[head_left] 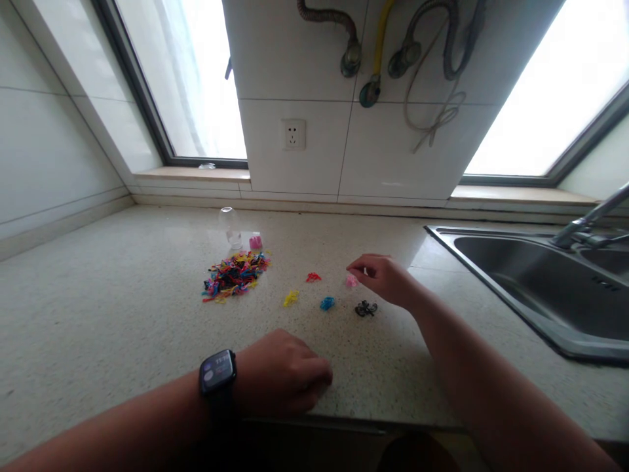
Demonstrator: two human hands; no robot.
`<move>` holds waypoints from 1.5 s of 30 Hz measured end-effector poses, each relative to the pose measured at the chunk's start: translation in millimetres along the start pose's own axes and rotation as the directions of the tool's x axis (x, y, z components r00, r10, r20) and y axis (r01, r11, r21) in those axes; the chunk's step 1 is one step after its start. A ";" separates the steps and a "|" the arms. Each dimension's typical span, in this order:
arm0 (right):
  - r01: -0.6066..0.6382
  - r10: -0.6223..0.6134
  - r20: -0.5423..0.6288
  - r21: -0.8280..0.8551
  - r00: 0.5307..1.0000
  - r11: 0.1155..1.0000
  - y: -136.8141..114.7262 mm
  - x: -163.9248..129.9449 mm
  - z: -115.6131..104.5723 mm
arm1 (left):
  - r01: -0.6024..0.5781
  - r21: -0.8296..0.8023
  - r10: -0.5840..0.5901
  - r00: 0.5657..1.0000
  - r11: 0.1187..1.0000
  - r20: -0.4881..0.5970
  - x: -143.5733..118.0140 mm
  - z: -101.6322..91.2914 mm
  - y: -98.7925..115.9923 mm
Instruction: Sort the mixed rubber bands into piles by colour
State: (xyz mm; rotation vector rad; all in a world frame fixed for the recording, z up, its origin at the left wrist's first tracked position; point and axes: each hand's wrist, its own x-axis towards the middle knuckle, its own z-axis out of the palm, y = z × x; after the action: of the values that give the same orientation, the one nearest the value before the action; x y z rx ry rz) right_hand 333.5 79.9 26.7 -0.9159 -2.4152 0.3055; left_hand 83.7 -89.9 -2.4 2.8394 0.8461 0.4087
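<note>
My right hand (pixel 381 276) reaches over a small pile of pink rubber bands (pixel 351 280), thumb and forefinger pinched together. Whatever lies between those fingertips is too small to make out. Resting near the counter's front edge, my left hand (pixel 285 372) is curled into a loose fist, with nothing seen in it. Between the hands are separate little piles of red rubber bands (pixel 313 277), yellow rubber bands (pixel 291 298), blue rubber bands (pixel 327 303) and black rubber bands (pixel 366 308). A large mixed heap of coloured rubber bands (pixel 234 275) lies farther left.
Behind the heap stand a clear plastic bottle (pixel 232 228) and a pink cap-like piece (pixel 255 242). A steel sink (pixel 521 282) with a faucet (pixel 590 219) is set into the speckled counter (pixel 122 314) at right. Hoses and a socket (pixel 293 135) are on the tiled wall.
</note>
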 end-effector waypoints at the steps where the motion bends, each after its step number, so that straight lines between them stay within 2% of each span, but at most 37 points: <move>1: -0.024 0.025 -0.050 0.018 0.998 1.000 5.7 0.0 -0.7 | 0.000 -0.015 0.000 1.000 1.000 -0.008 0.0 -0.7 -0.1; 3: -0.079 0.085 -0.109 0.058 0.990 0.995 16.6 -0.5 -0.8 | 0.003 -0.039 -0.005 1.000 0.999 -0.029 0.1 -3.6 -1.3; 6: -0.144 0.154 -0.109 0.094 0.982 0.985 29.8 -1.8 1.4 | 0.030 -0.026 -0.032 0.997 0.999 -0.075 0.2 -14.1 -9.2; 9: -0.174 0.182 -0.081 0.097 0.980 0.980 37.2 -2.5 4.0 | 0.156 0.025 -0.149 0.974 0.987 -0.170 -4.0 -33.0 -29.4; 11: -0.184 0.192 -0.069 0.104 0.979 0.977 39.9 -2.5 5.1 | 0.301 0.071 -0.271 0.921 0.951 -0.281 -11.7 -47.7 -50.1; 14: -0.192 0.199 -0.055 0.112 0.978 0.975 43.9 -2.2 6.3 | 0.506 0.112 -0.407 0.790 0.855 -0.458 -31.7 -65.6 -87.3; 16: -0.196 0.202 -0.045 0.107 0.978 0.975 47.4 -2.1 7.2 | 0.626 0.117 -0.490 0.701 0.771 -0.518 -48.1 -71.7 -111.6; 18: -0.195 0.200 -0.038 0.103 0.979 0.975 50.7 -2.1 8.5 | 0.710 0.101 -0.566 0.631 0.697 -0.531 -62.8 -72.4 -131.7; 21: -0.187 0.192 -0.033 0.104 0.981 0.977 52.9 -2.2 9.9 | 0.764 0.070 -0.644 0.586 0.641 -0.492 -75.9 -67.0 -149.7; 25: -0.183 0.185 -0.017 0.094 0.983 0.979 50.1 -2.6 10.0 | 0.777 0.109 -0.658 0.590 0.620 -0.467 -77.4 -58.6 -154.5; 29: -0.179 0.180 -0.004 0.087 0.984 0.980 47.1 -2.3 9.6 | 0.770 0.141 -0.645 0.607 0.622 -0.465 -75.8 -58.3 -153.9; 36: -0.193 0.192 0.016 0.067 0.981 0.979 46.1 -1.7 9.1 | 0.772 0.074 -0.647 0.577 0.632 -0.499 -77.3 -63.1 -156.5; 40: -0.171 0.170 0.034 0.058 0.985 0.984 43.3 -2.0 8.5 | 0.772 0.112 -0.656 0.598 0.626 -0.460 -75.6 -60.9 -155.1; 45: -0.173 0.170 0.044 0.057 0.984 0.983 42.9 -1.7 9.7 | 0.750 0.182 -0.605 0.630 0.635 -0.487 -72.5 -60.5 -151.5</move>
State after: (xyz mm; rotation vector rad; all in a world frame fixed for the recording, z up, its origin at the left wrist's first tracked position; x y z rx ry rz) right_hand 352.6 110.5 1.5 -1.1024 -2.3523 0.4616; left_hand -70.5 -0.5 6.3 2.4261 2.2125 0.7549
